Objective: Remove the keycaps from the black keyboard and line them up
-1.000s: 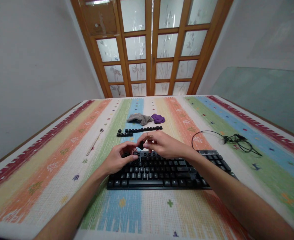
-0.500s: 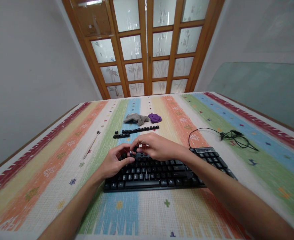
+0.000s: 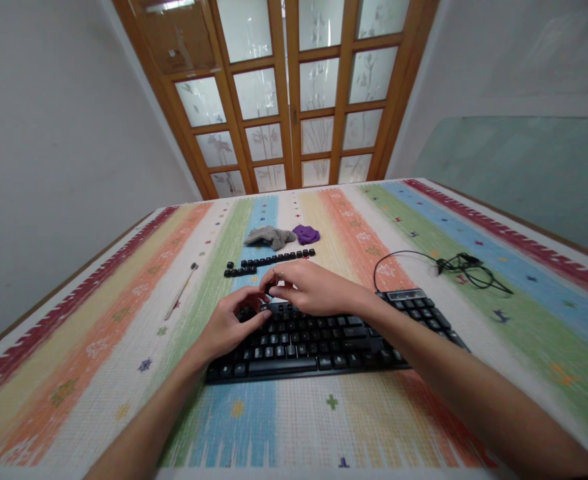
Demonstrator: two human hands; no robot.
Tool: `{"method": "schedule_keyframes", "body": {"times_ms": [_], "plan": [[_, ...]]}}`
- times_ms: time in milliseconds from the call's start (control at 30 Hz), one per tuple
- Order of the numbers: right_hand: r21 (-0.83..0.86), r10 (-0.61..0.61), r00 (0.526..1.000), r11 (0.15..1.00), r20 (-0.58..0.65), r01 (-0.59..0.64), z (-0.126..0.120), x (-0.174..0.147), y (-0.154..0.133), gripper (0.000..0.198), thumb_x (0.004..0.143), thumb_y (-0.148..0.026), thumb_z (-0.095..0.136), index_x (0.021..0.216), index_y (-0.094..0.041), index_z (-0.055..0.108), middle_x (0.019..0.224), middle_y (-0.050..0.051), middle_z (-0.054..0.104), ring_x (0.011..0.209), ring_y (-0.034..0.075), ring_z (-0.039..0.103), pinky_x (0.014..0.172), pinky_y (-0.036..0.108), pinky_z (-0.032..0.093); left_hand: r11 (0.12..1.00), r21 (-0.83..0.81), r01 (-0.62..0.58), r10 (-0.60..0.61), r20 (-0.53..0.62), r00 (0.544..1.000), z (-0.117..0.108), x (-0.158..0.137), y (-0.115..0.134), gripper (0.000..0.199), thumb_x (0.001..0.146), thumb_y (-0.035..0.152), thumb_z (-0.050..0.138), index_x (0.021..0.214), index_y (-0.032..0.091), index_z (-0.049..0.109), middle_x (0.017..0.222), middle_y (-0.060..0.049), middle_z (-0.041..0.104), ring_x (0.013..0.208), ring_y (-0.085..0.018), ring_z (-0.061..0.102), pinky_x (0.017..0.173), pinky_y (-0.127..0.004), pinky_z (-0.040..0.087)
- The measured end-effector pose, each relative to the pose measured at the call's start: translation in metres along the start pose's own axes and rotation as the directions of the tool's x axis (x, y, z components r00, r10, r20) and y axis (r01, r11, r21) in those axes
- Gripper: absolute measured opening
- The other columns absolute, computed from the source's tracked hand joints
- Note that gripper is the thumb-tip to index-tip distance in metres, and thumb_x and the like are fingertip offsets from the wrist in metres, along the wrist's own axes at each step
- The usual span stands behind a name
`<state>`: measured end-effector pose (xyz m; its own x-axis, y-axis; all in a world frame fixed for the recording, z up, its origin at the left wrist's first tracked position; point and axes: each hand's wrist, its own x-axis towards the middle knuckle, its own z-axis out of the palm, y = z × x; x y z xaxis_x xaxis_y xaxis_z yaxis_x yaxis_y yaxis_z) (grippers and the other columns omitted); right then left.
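Observation:
The black keyboard (image 3: 284, 365) lies in front of me, its upper left part hidden under my hands. My right hand (image 3: 304, 287) is arched over its top edge, with a small black keycap (image 3: 268, 289) pinched between thumb and fingers just above the key rows. Close beside it, my left hand (image 3: 229, 323) rests at the upper left of the keyboard, fingers bent over the far side and thumb laid across the keys. Beyond the hands, several loose black keycaps (image 3: 279, 258) stand in two short rows on the patterned tablecloth (image 3: 299, 420).
A thin brush (image 3: 180, 293) lies left of the keyboard. Behind the loose keycaps sit a grey cloth (image 3: 269, 237) and a purple cloth (image 3: 306, 234). The keyboard's bundled cable (image 3: 467, 267) is at the right. Wooden glazed doors (image 3: 294, 113) stand past the table's far edge.
My right hand has lifted slightly at the fingertips, and the black keycap now shows between them. My left hand stays at the same spot. The view has shifted a little.

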<state>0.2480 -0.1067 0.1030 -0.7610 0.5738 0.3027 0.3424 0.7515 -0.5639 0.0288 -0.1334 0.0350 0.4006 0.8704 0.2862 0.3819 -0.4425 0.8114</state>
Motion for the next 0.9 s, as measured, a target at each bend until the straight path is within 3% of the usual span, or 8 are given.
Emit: {"method": "schedule_keyframes", "body": {"times_ms": [233,367,500,667,900], "plan": [[-0.075,0.084,0.996,0.993,-0.038,-0.087,-0.002,0.001,-0.002,0.019,0.095,-0.02,0.052,0.103,-0.014,0.068,0.102,0.009,0.073,0.093,0.02,0.065,0.082,0.03,0.044,1.0,-0.019,0.012,-0.013,-0.09,0.996,0.0,0.001,-0.005,0.041,0.084,0.028,0.066,0.124,0.021,0.056,0.113,-0.007,0.067,0.094,-0.017,0.066,0.093,-0.037,0.054],[-0.123,0.123,0.991,0.984,-0.058,-0.13,-0.006,0.001,-0.001,0.018,0.094,-0.018,0.052,0.102,-0.015,0.068,0.1,0.009,0.073,0.09,0.02,0.064,0.079,0.031,0.043,1.0,0.03,-0.006,0.011,-0.154,0.988,-0.008,0.008,-0.008,0.031,0.083,0.029,0.067,0.111,0.019,0.06,0.108,-0.007,0.066,0.092,-0.018,0.067,0.09,-0.037,0.056],[-0.101,0.121,0.99,0.987,-0.079,-0.128,-0.011,-0.001,-0.002,0.018,0.095,-0.02,0.053,0.102,-0.014,0.068,0.1,0.01,0.073,0.089,0.02,0.064,0.078,0.031,0.043,0.975,0.205,-0.082,0.125,-0.206,0.971,-0.023,0.022,-0.01,0.019,0.081,0.029,0.068,0.095,0.016,0.064,0.098,-0.007,0.066,0.091,-0.019,0.066,0.086,-0.034,0.057],[-0.082,0.1,0.988,0.991,-0.12,-0.11,-0.022,-0.004,-0.006,0.017,0.094,-0.019,0.055,0.101,-0.012,0.068,0.095,0.008,0.072,0.083,0.017,0.062,0.075,0.028,0.042,0.898,0.408,-0.166,0.256,-0.176,0.95,-0.038,0.047,-0.013,0.014,0.08,0.026,0.066,0.09,0.016,0.066,0.098,-0.007,0.065,0.087,-0.018,0.065,0.077,-0.03,0.058],[-0.037,0.119,0.98,0.991,-0.161,-0.126,-0.038,-0.011,-0.01,0.018,0.095,-0.018,0.053,0.104,-0.012,0.067,0.083,0.004,0.068,0.071,0.013,0.058,0.068,0.026,0.039,0.806,0.559,-0.193,0.222,0.017,0.975,-0.036,0.078,-0.04,0.014,0.076,0.015,0.059,0.088,0.015,0.066,0.108,-0.008,0.06,0.083,-0.016,0.064,0.082,-0.033,0.056]]}}
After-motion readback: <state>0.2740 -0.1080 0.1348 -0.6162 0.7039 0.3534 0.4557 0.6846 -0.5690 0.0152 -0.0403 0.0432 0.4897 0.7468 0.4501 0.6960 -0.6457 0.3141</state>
